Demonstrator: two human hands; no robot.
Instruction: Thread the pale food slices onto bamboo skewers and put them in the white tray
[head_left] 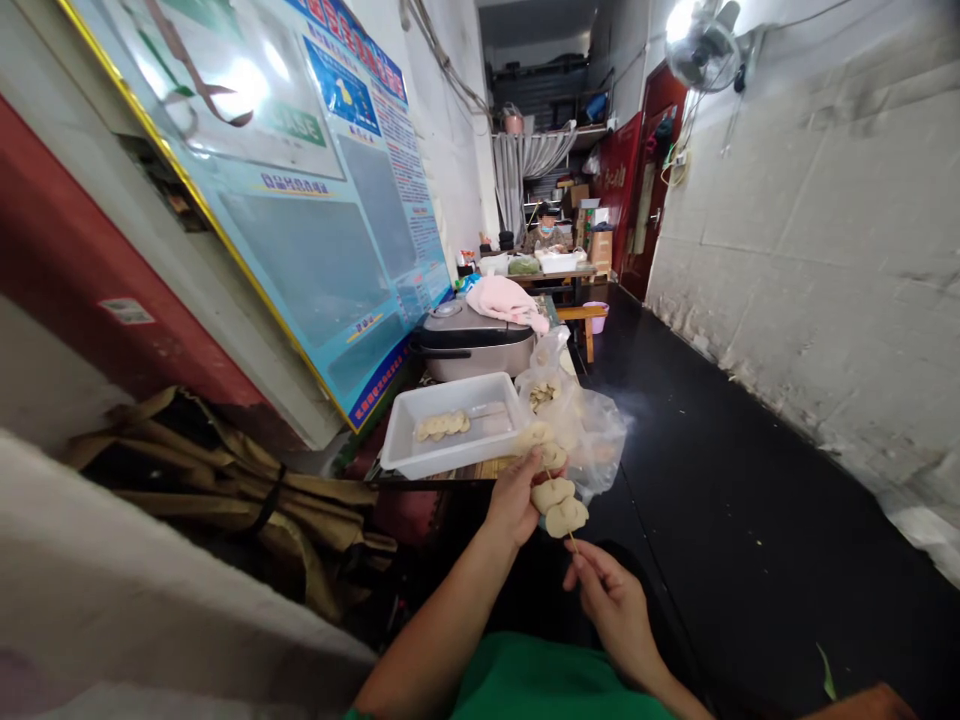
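Observation:
Pale, flat slices (555, 492) are threaded in a row on a thin wooden skewer (573, 544). My left hand (516, 500) is closed around the upper slices, thumb on top. Just below, my right hand (611, 595) pinches the bare lower end of the stick between thumb and fingertips. Ahead of my left hand, a white plastic tray (397, 425) sits on the table, with a finished row of similar slices (444, 426) on a stick lying in it. To the tray's right, a clear plastic bag (598, 430) holds more loose slices (543, 397).
Behind the tray stands a large rice cooker (480, 345) with a pink cloth (508, 300) on its lid. Folded tan fabric (247, 500) is at my left. A wooden bench (587, 325) and a purple bucket (596, 317) stand farther back. A person (547, 235) is at the far table.

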